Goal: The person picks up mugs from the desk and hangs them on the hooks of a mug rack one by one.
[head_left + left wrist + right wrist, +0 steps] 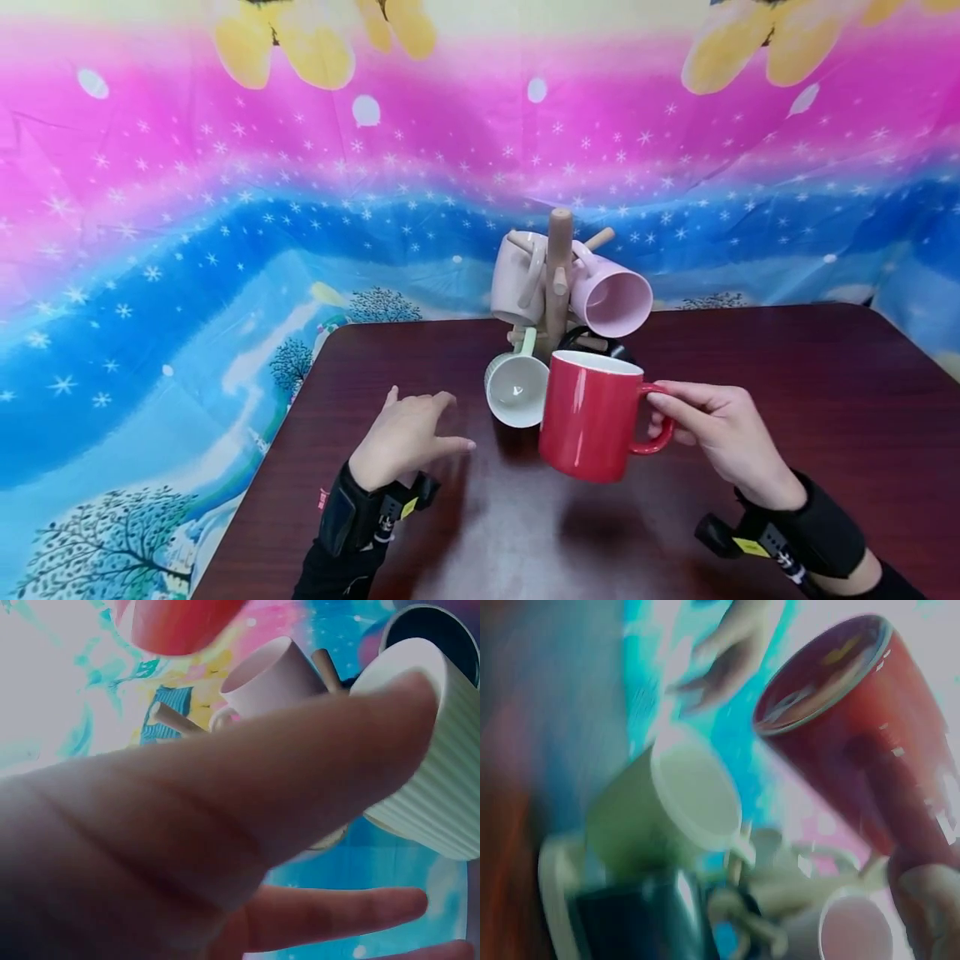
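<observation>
A glossy red mug (588, 425) with a white inside hangs above the table, upright but slightly tilted. My right hand (723, 429) pinches its handle between thumb and fingers. Left of it, a pale green mug (517, 398) hangs by its handle on a wooden mug tree (557, 292), mouth toward me; the left wrist view shows its ribbed side. My left hand (401, 437) hovers over the table left of the green mug, fingers spread and holding nothing. Higher on the tree hang a pale pinkish mug (510, 287) and a pink mug (618, 302).
A dark mug (641, 919) hangs low on the tree, mostly hidden behind the red mug in the head view. Beneath everything is a dark reddish-brown table (810, 358). A colourful printed cloth (420, 167) hangs behind and to the left.
</observation>
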Available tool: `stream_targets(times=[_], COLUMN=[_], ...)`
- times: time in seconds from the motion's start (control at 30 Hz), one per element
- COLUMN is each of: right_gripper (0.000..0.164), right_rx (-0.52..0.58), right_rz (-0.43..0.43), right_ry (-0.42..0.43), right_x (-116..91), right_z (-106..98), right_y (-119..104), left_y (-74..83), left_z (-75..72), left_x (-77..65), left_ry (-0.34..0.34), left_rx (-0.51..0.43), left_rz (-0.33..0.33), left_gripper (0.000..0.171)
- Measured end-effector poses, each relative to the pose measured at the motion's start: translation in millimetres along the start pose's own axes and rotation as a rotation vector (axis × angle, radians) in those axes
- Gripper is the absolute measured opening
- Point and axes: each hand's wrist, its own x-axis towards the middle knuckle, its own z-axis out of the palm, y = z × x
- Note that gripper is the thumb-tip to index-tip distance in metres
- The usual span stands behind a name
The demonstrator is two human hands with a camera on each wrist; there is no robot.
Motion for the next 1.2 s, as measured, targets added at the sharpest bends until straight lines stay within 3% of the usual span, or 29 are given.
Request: stream_targets(times=[0.07,0.17,0.27,0.33,0.43,0.53,0.6,0.73,0.87,0.97,1.07,1.2], right_gripper=[0.022,0.024,0.025,0.024,0.022,0.02,0.019,0.018,0.02,0.024,0.027,0.026], right_rx=[0.052,0.079,0.064,0.02,-0.053,-0.1,-0.124,-0.19,-0.242,-0.188,-0.098,-0.046], right_rz=[0.075,0.093,0.057,0.007,-0.088,-0.159,-0.188,-0.206,-0.159,-0.107,-0.097,-0.147], right_ry=[-0.053,-0.081,-0.067,-0.048,-0.023,-0.009,0.004,0.053,0.079,0.082,0.11,0.15], right_x=[2,5,7,8,8,10,11,14,19,20,22,25], right_z=[4,8,14,18,25,32,35,40,39,35,31,29], right_y=[-5,-9,-12,-15,-17,-19,-20,-21,-22,-23,-24,-23], left_y=[1.6,6.2,14.4,22.1,36.1,50.5,58.7,68.6,72.3,73.9,75.4,78.7], left_z=[0.0,-1.9,-4.5,-4.8,-1.0,7.0,13.3,24.1,28.8,28.2,24.8,16.2], left_x=[0.3,0.8,2.0,2.7,4.1,6.5,8.5,12.5,15.9,18.2,21.6,28.4], left_ry=[0.065,0.19,0.253,0.236,0.143,0.061,0.05,0.128,0.178,0.162,0.159,0.255], left_rx=[-0.014,-0.102,-0.319,-0.49,-0.716,-0.835,-0.894,-0.972,-1.058,-1.166,-1.333,-1.528], left_rz=[0.036,0.081,0.112,0.136,0.188,0.22,0.224,0.202,0.161,0.129,0.127,0.173], left_gripper=[0.045,0.03,0.029,0.038,0.063,0.08,0.083,0.08,0.078,0.073,0.064,0.059])
